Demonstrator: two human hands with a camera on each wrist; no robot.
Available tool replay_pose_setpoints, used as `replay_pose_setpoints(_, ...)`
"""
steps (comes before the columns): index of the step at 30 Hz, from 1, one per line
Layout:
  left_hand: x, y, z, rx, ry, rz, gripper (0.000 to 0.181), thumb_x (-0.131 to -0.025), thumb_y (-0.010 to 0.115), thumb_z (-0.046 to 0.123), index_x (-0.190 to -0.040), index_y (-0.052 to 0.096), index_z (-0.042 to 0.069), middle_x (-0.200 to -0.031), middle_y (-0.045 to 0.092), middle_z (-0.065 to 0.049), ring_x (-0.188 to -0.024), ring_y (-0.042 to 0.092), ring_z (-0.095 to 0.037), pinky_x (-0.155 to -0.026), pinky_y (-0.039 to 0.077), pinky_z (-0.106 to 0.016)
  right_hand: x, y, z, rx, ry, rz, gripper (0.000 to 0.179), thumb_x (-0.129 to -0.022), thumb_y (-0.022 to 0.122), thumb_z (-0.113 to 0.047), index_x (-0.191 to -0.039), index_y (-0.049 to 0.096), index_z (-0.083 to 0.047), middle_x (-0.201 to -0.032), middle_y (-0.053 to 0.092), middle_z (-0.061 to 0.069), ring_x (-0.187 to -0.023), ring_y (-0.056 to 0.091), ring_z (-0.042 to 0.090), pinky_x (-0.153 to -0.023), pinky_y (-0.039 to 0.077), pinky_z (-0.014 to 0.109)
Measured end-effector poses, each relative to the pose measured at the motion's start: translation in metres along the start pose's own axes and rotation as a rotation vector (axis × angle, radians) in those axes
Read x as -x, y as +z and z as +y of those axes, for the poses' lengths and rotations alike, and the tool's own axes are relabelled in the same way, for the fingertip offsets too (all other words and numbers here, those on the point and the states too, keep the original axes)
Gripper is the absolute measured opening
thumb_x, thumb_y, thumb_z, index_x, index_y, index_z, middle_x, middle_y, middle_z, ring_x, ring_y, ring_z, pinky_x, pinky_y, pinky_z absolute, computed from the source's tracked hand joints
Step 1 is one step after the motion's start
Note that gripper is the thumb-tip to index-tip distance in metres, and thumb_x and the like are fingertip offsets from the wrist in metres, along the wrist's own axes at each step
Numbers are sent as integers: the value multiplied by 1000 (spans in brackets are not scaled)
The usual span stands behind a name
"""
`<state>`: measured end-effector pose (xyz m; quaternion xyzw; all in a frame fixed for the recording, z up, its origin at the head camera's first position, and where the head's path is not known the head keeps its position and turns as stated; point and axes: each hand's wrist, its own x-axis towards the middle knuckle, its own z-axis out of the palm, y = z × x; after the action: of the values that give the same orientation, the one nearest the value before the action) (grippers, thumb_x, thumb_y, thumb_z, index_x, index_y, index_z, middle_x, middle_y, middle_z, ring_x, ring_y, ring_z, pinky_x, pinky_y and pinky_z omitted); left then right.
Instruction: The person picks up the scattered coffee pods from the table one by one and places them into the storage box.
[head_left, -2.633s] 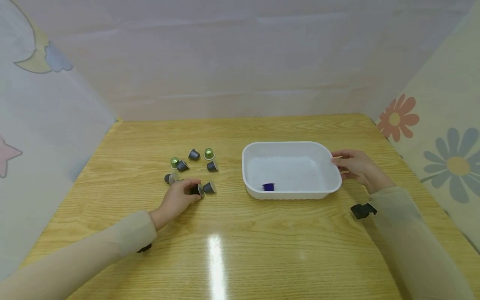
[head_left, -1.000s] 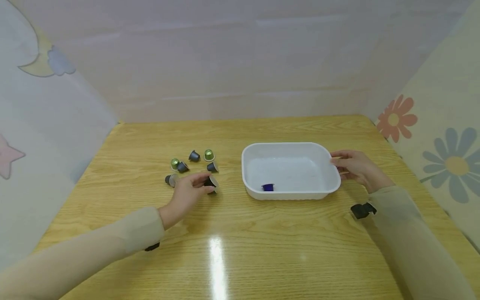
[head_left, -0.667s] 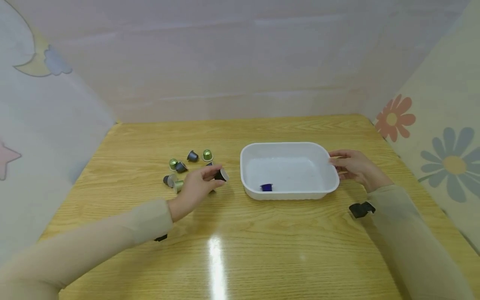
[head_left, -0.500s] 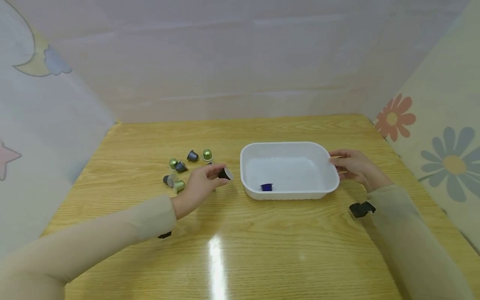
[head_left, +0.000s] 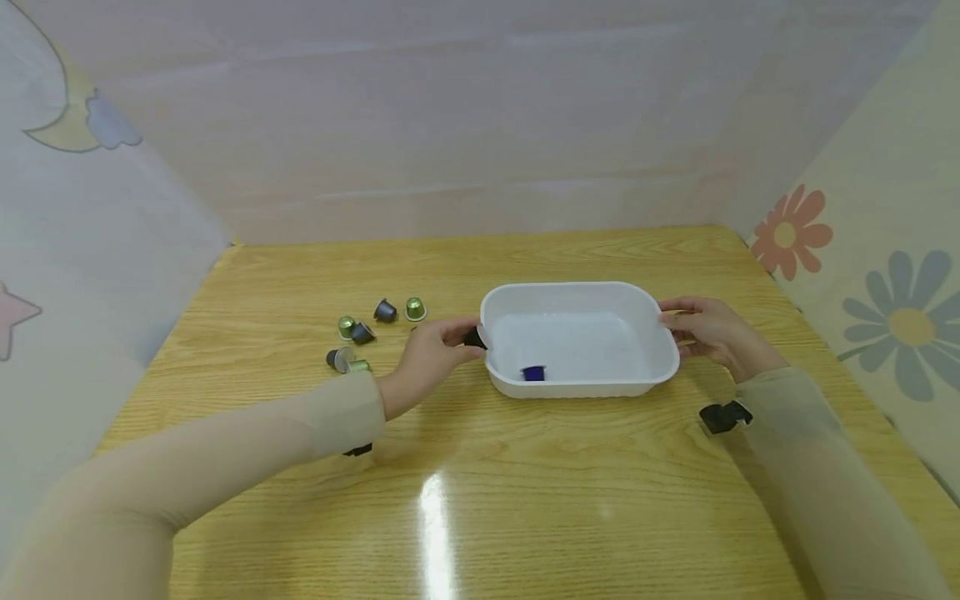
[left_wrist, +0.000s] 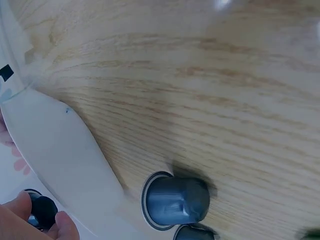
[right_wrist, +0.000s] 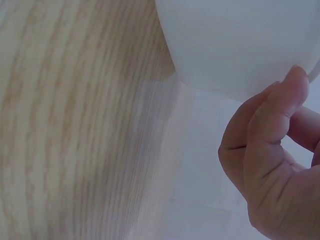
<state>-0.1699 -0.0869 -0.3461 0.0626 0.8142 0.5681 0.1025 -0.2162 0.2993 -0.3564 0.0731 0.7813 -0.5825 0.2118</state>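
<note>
Between thumb and fingers, my left hand [head_left: 431, 362] pinches a black coffee capsule [head_left: 474, 337] at the left rim of a white plastic basin [head_left: 573, 390]. The left wrist view shows this dark capsule [left_wrist: 42, 211] held in the fingertips beside the basin wall [left_wrist: 65, 145]. My right hand [head_left: 708, 332] grips the basin's right rim; in the right wrist view its curled fingers [right_wrist: 270, 125] meet the rim. One dark blue capsule [head_left: 533, 373] lies inside the basin, near its front left corner.
Left of the basin lie loose capsules: green ones [head_left: 415, 309] and dark grey ones [head_left: 386, 311]. My left arm and hand partly cover some. Two dark capsules [left_wrist: 177, 200] show close up in the left wrist view. Fabric walls [head_left: 480, 125] border the wooden table [head_left: 585, 500].
My left hand took the black capsule from among the others, lifted it and carried it right to the basin's rim. The right hand and basin have stayed in place.
</note>
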Motion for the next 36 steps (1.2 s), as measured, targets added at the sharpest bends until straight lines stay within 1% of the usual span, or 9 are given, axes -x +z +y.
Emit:
replay_pose_setpoints(3,-5,5,1,28,12,-10,48,-87,72,2,-133,58,1,-135,57,-12,-127,52,-23,-96,49,-31,0,-1,0,6,-2,-2,47,-101,53,-18,-141,37,3,-83,61,-6,-73,59,7,-63,56,25)
replay_pose_setpoints(10,-14,13,5,-24,60,-32,49,-88,71,4,-135,57,3,-135,57,-11,-127,52,-22,-99,47,-30,2,1,-2,8,2,-6,56,-102,52,-16,-147,28,7,-83,61,-6,-72,59,7,-63,56,25)
replay_pose_setpoints(12,-17,15,6,-30,75,-40,50,-87,72,3,-135,56,2,-134,58,-11,-126,53,-22,-98,47,-30,2,1,-2,4,5,-4,55,-102,52,-16,-147,28,7,-82,61,-6,-72,59,7,-63,56,26)
replay_pose_setpoints(17,-25,22,11,-107,125,-45,49,-87,72,3,-133,58,2,-129,62,-12,-119,57,-23,-93,51,-31,2,0,-2,4,-1,1,54,-102,52,-16,-146,30,7,-82,62,-6,-71,59,7,-62,56,26)
replay_pose_setpoints(20,-31,26,12,-175,147,-39,47,-88,72,5,-133,60,4,-127,63,-10,-118,58,-22,-95,51,-33,1,1,-1,16,-5,8,54,-102,52,-16,-145,30,7,-83,62,-6,-71,60,7,-63,56,25)
replay_pose_setpoints(24,-36,29,14,-201,152,-49,46,-89,70,4,-133,58,3,-129,62,-10,-122,55,-23,-99,47,-34,1,2,0,29,-5,14,54,-102,51,-15,-146,29,7,-83,62,-6,-72,60,7,-63,56,24)
replay_pose_setpoints(29,-42,33,17,-228,176,-81,46,-89,69,2,-134,57,-1,-131,60,-14,-123,55,-26,-98,48,-31,1,2,0,22,-3,13,55,-102,51,-15,-147,28,7,-83,62,-6,-72,60,7,-64,56,25)
replay_pose_setpoints(33,-47,36,15,-261,210,-97,46,-90,68,1,-134,56,-2,-131,60,-16,-122,56,-27,-98,48,-29,1,2,-1,25,-2,11,54,-102,50,-15,-147,28,7,-84,61,-6,-72,59,7,-63,55,24)
replay_pose_setpoints(36,-50,37,12,-260,222,-101,45,-90,68,1,-133,56,-4,-131,59,-17,-122,56,-27,-98,48,-29,0,3,-1,25,-1,7,55,-102,50,-15,-147,27,7,-85,61,-5,-72,59,7,-63,55,24)
